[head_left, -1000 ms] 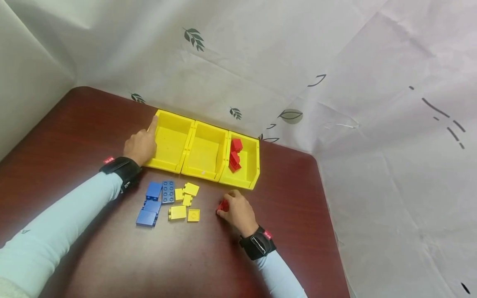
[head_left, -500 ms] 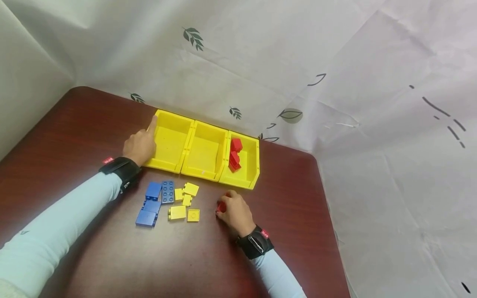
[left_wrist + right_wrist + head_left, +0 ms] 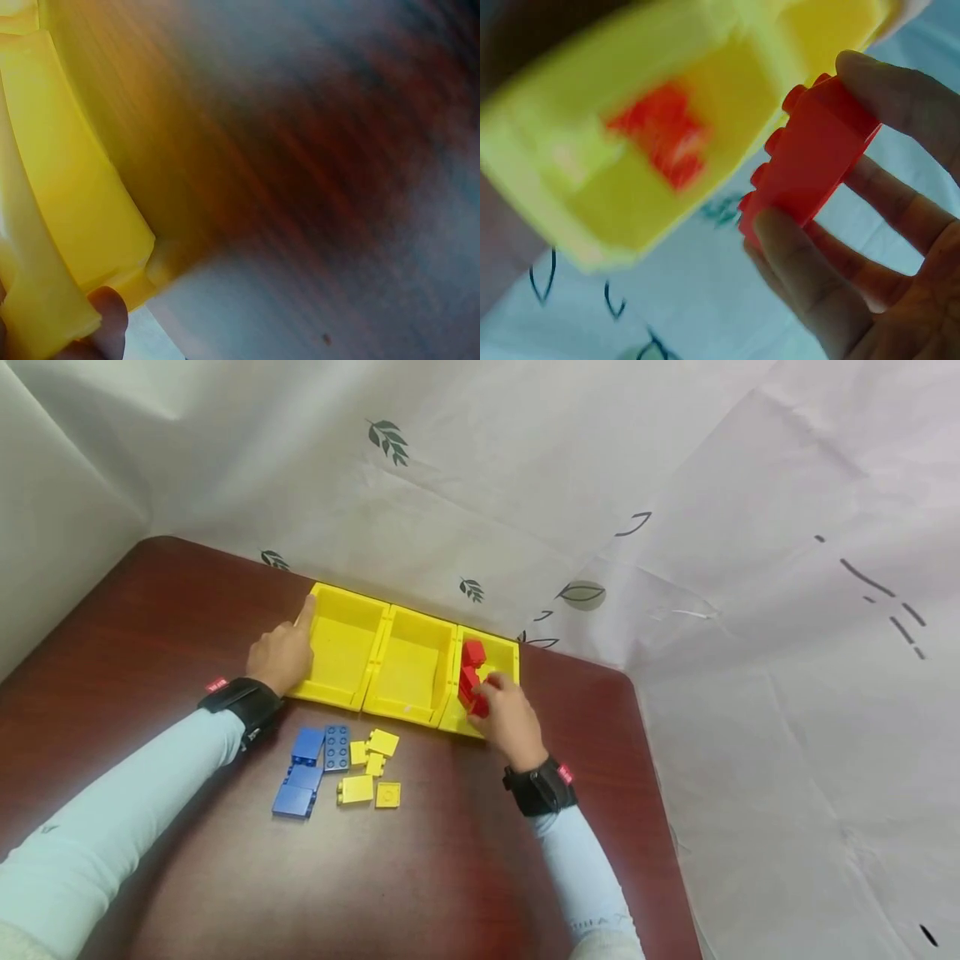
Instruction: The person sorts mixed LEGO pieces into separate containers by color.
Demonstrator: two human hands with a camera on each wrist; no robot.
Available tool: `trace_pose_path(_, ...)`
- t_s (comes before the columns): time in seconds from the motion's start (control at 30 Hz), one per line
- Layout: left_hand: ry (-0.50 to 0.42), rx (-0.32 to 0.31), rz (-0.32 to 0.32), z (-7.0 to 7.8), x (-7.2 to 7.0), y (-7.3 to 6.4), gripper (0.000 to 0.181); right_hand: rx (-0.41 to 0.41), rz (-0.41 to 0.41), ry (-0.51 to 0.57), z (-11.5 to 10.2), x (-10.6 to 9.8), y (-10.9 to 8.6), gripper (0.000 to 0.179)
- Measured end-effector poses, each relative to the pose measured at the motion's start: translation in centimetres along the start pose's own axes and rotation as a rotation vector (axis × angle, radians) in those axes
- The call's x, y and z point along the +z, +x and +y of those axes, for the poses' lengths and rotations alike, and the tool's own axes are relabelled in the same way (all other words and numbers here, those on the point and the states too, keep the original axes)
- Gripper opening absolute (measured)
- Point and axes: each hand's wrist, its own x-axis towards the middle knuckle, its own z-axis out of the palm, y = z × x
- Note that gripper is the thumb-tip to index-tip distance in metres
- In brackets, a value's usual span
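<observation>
My right hand [image 3: 513, 722] is over the right compartment of a yellow three-part bin [image 3: 401, 714]. It pinches a red toy brick [image 3: 810, 157] between thumb and fingers, studs turned toward the bin in the right wrist view. Several red bricks [image 3: 473, 653] lie inside that compartment, partly hidden by the hand in the head view and blurred in the right wrist view. At the bin's left side, my left hand [image 3: 281, 656] holds the wall, index finger stretched along the rim. A fingertip [image 3: 112, 319] shows beside the yellow rim [image 3: 45, 300] in the left wrist view.
In front of the bin, several blue bricks [image 3: 296, 800] lie on the brown table [image 3: 360, 885], with several yellow bricks [image 3: 356, 789] to their right. A pale patterned curtain [image 3: 450, 485] hangs close behind the bin. The middle and left compartments hold no bricks.
The right hand has lifted the red brick from the table and carried it up and forward to the right compartment. The left hand stays at the bin's left wall.
</observation>
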Motion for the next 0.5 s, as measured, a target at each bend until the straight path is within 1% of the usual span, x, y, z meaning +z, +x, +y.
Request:
trace_pose_path(0.13, -0.002, 0.007, 0.003, -0.2, 0.2, -0.2, 0.081, 0.069, -0.008, -0.062, 1.5, -1.0, 3.4, 0.044)
trace_pose_path(0.23, -0.014, 0.006, 0.001, -0.1, 0.3, -0.3, 0.081, 0.117, -0.048, -0.081, 2.5, -1.1, 5.7, 0.042)
trace_pose_path(0.33, -0.017, 0.004, 0.007, -0.1, 0.2, -0.4, 0.081, 0.171, -0.115, -0.036, 3.0, -0.8, 7.4, 0.042)
trace_pose_path(0.43, -0.008, 0.009, 0.02, -0.1, 0.0, -0.4, 0.082, 0.222, -0.188, 0.02, 3.0, -0.6, 8.7, 0.04)
trace_pose_path(0.5, -0.007, 0.011, 0.023, 0.0, -0.1, -0.4, 0.082, 0.259, -0.22, 0.055, 3.0, -0.4, 9.3, 0.037)
